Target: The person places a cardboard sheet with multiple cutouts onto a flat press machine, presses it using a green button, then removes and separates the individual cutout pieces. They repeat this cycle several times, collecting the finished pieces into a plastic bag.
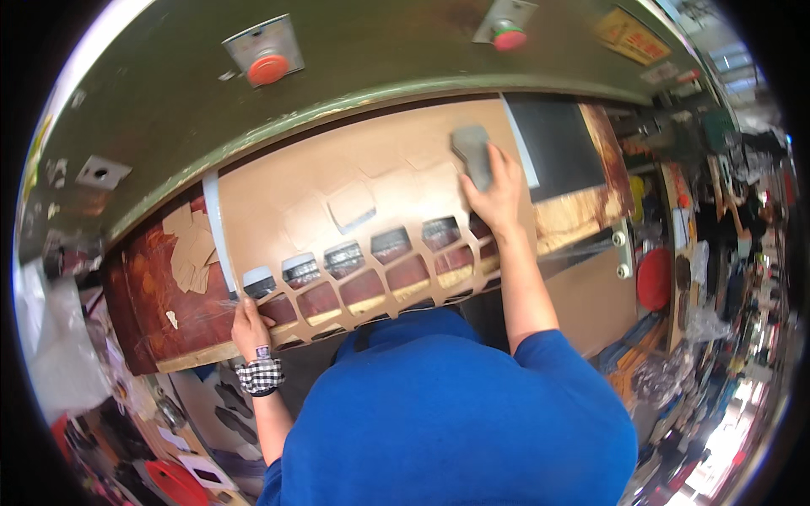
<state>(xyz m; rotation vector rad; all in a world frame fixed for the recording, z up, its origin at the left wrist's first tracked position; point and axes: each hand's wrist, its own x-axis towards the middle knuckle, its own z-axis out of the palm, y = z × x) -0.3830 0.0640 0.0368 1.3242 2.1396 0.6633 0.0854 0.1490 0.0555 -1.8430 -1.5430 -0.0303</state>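
Observation:
A wide tan sheet (287,181), smooth like thin board or leather, lies across the bench under the green machine. Rows of openings have been cut along its near part, leaving a net of strips that hangs over the front edge. My left hand (251,327) pinches the sheet at its near left corner. At the right of the sheet, my right hand (498,190) grips a grey, narrow-waisted block (471,150), slightly blurred; whether it is a cutting die cannot be made out. Faint cut outlines run across the sheet's middle, and one piece there is partly lifted from its opening.
A green machine beam (363,51) spans the far side, bearing a red push button (268,69) and a pinkish-red one (510,37). Tan cut pieces (194,251) are heaped on the reddish bench (139,312) at left. A black panel (557,143) lies right of the sheet.

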